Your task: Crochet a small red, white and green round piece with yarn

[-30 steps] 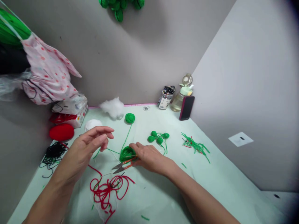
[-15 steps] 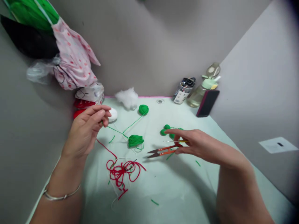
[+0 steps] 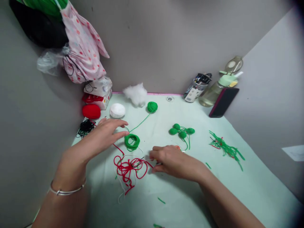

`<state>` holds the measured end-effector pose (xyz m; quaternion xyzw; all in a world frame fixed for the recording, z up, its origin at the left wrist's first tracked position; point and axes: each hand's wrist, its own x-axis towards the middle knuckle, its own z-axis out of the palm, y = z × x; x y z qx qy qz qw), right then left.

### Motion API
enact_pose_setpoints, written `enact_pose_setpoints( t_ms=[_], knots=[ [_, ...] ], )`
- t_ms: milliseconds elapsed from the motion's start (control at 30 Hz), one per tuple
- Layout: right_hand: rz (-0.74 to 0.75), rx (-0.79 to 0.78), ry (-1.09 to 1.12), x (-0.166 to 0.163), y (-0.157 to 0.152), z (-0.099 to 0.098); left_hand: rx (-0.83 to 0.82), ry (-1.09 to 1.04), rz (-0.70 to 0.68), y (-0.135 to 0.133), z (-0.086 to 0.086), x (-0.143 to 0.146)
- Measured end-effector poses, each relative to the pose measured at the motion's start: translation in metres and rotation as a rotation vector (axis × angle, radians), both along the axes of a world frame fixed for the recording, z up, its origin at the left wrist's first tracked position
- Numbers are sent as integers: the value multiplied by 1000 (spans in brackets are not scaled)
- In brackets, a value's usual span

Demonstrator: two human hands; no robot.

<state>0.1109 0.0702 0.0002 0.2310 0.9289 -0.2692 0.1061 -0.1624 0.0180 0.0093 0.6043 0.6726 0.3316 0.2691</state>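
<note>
Left hand [image 3: 102,136]: spread flat, palm down, fingertips just beside the green coil [image 3: 132,141]; I cannot tell whether they touch it.
Right hand [image 3: 172,160]: curled shut over a small tool [image 3: 158,163], of which only a dark tip shows.
Green coil: mid-counter toward the left edge, tied by a strand [image 3: 140,123] to the green ball [image 3: 152,106] near the back edge.
Risk, coil: its loose wraps would likely slump apart if the fingertips nudge it.
Risk, strand: a pull could roll the ball forward.
Risk, tangle: the tool's tip sits at the red tangle [image 3: 129,167] and may snag or nick it.
Textures: the yarn is soft and matte, and the coil is a flat ring. The tangle is limp loops, and the counter [image 3: 213,190] is smooth and pale green.
</note>
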Motion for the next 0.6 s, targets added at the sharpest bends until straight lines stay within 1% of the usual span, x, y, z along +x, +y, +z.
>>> enact_pose_setpoints(
  t_ms=[67, 100, 167, 200, 267, 300, 367, 400, 433, 467, 500, 533, 600],
  knots=[
    [45, 21, -38, -10, -5, -10, -31, 85, -74, -4, 0, 1],
    [52, 12, -11, -10, -4, -12, -20, 69, -86, -5, 1, 3],
    [12, -85, 123, -4, 1, -6, -8, -18, -106, -4, 8, 9],
    [-27, -187, 210, 2, 4, 1, -15, -81, -128, -4, 11, 15],
    [-189, -437, 386, 15, 11, 19, -49, -247, -205, -1, 17, 31],
    [-291, -515, 477, 21, 13, 28, -54, -361, -265, 1, 18, 42],
    [-471, -567, 657, 32, 16, 43, -67, -613, -398, 4, 16, 63],
    [-537, -563, 729, 37, 17, 48, -105, -724, -512, 5, 13, 73],
    [-592, -556, 792, 42, 19, 51, -176, -789, -593, 6, 10, 81],
    [-642, -556, 855, 48, 22, 54, -237, -818, -637, 7, 7, 85],
    [-691, -570, 928, 54, 25, 56, -271, -828, -617, 7, 3, 87],
    [-741, -597, 1019, 60, 29, 59, -292, -812, -566, 8, 0, 84],
    [-842, -683, 1269, 75, 38, 66, -268, -801, -398, 10, -4, 71]
  ],
)
